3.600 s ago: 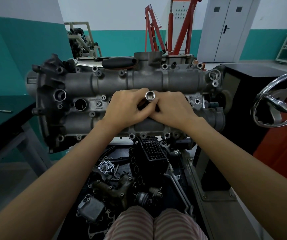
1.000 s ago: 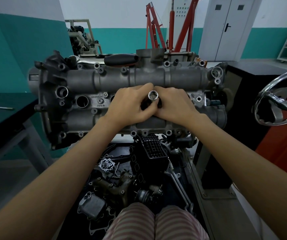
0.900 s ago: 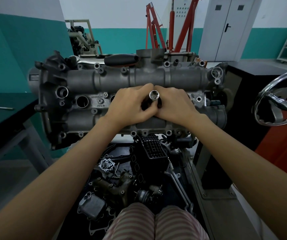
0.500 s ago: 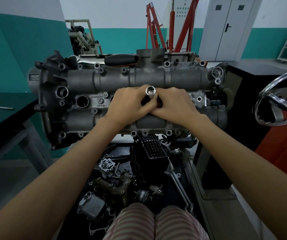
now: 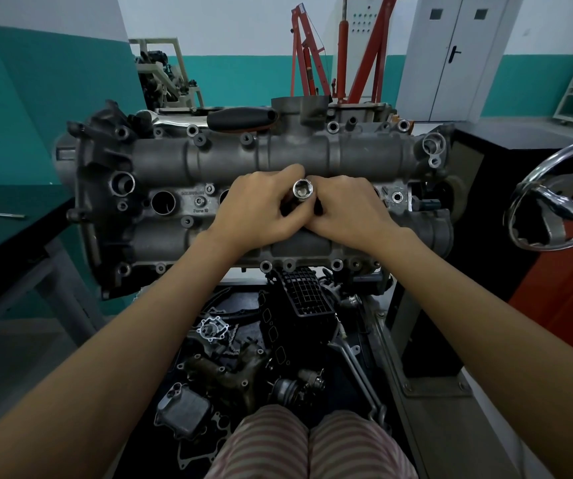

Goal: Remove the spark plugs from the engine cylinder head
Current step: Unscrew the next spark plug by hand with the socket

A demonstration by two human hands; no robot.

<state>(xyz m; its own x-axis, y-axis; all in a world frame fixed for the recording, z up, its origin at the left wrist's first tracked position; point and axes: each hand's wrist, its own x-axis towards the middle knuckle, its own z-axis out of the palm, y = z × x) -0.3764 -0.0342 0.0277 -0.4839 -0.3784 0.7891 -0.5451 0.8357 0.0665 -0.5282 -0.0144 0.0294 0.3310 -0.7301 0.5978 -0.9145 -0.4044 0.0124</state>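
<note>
Both my hands on a socket at the cylinder head
At frame centre, my left hand and right hand grasp the silver socket over the grey cylinder head

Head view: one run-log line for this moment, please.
left hand: grips socket | right hand: grips socket | socket: on cylinder head, mid-row | spark plug: hidden

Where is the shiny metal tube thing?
In the head view's middle, the socket sticks up between the left hand and right hand, over the cylinder head.
</note>
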